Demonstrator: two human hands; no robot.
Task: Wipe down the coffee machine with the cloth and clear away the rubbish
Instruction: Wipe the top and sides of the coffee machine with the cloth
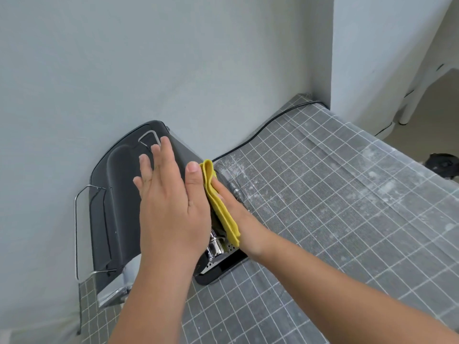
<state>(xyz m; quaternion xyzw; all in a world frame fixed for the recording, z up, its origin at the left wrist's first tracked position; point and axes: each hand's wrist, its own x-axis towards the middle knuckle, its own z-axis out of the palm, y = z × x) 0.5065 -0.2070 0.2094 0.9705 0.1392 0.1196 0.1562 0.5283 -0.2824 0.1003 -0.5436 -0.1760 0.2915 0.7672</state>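
Matte black plastic coffee machine [119, 209] stands against the grey wall on a grey grid-patterned counter [323, 194]; on its top the left hand [171, 194] lies flat, fingers straight, gripping nothing, probably steadying it, while against its right side the right hand [236, 209] presses a folded yellow cloth [221, 202], likely wiping, fingers hidden so grip unclear
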